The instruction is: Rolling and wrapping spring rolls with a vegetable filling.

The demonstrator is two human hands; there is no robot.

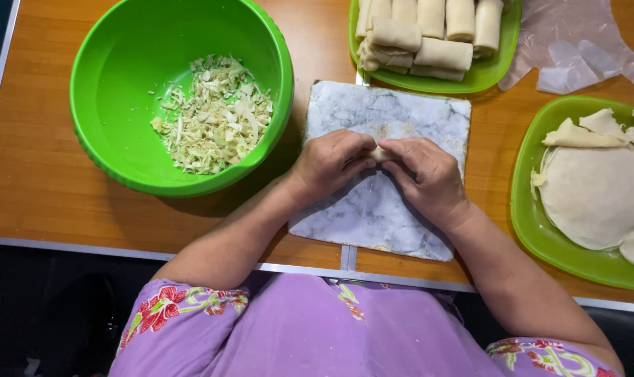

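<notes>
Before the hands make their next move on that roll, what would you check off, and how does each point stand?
1. Both hands on the roll: left hand and right hand pinch the small dough roll between them: ok.
2. Roll over the marble board: ok.
3. Filling tucked inside the roll: hidden by the fingers: cannot tell.
4. Shredded cabbage left in the green bowl: ok.
5. Round wrappers waiting on the green plate at the right: ok.
6. Space on the tray of finished rolls: cut off by the picture's edge: cannot tell.
</notes>
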